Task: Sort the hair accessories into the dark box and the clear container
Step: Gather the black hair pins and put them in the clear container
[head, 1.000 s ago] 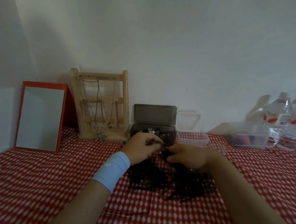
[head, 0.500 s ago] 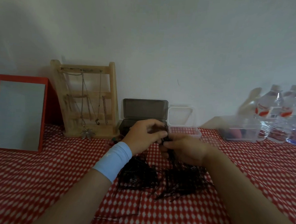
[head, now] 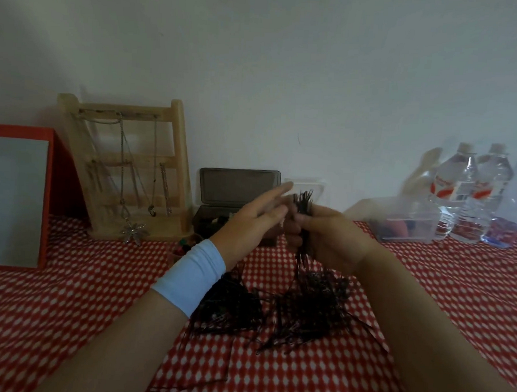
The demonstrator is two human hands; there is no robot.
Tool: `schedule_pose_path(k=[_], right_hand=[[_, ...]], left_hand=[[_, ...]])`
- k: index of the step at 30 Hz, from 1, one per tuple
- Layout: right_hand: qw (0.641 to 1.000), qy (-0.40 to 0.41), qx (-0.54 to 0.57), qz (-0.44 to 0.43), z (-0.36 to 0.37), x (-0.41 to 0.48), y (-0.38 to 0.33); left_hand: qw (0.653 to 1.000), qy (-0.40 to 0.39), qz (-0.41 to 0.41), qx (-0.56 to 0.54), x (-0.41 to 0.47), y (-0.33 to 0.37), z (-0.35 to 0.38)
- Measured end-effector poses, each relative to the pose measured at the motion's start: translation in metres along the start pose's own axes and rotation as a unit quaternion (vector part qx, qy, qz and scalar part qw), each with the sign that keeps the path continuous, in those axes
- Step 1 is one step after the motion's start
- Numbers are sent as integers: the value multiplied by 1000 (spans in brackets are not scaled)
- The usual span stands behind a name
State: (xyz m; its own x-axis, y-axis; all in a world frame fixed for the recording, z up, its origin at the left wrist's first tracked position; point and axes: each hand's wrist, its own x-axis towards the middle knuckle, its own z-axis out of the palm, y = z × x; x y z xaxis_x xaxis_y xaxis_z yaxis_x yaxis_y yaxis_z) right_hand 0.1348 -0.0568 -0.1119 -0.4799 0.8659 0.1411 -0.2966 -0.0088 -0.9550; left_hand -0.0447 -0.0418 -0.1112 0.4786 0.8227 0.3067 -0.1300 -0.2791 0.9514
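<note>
My right hand (head: 324, 232) grips a bunch of black hair pins (head: 303, 202) upright above the table; the pin ends stick out above and below its fist. Beside the bunch, my left hand (head: 254, 222), with a light blue wristband, has its fingers straight and touches the pins. A loose pile of black hair pins (head: 275, 307) lies on the red checked cloth below both hands. Behind my hands stands the dark box (head: 238, 191) with its lid up. The clear container (head: 320, 188) is just right of it, mostly hidden by my hands.
A wooden jewelry stand (head: 127, 168) with hanging chains and a red-framed mirror (head: 14, 195) stand at the back left. A second clear tub (head: 408, 221) and water bottles (head: 473, 195) are at the back right. Small colored items (head: 185, 246) lie by the dark box.
My right hand has lifted a bunch of pins up from the pile. The left hand's fingers have uncurled and now lie straight beside the bunch.
</note>
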Motion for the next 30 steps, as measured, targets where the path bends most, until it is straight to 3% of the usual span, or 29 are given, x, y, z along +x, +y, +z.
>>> schedule_pose_path(k=[2,6,13,20,26,30], right_hand=[[999,18,16,-26,2,4,-7],[995,62,-38,-63,6,18,-11],[987,85,-114,-75,2,30,8],[990,102,-49,-79,2,35,22],[989,92,49,-105,0,30,7],[990,79,74,-87,5,30,7]], left_hand=[[999,-18,-28,13,-3,-7,0],[981,-77,-104,142,-5,-25,3],[992,6,-122,18,-10,-36,1],[980,43,-190,-33,-14,-45,4],[978,4,-186,90,-21,-29,-5],[958,-41,-182,215,-28,-14,-15]])
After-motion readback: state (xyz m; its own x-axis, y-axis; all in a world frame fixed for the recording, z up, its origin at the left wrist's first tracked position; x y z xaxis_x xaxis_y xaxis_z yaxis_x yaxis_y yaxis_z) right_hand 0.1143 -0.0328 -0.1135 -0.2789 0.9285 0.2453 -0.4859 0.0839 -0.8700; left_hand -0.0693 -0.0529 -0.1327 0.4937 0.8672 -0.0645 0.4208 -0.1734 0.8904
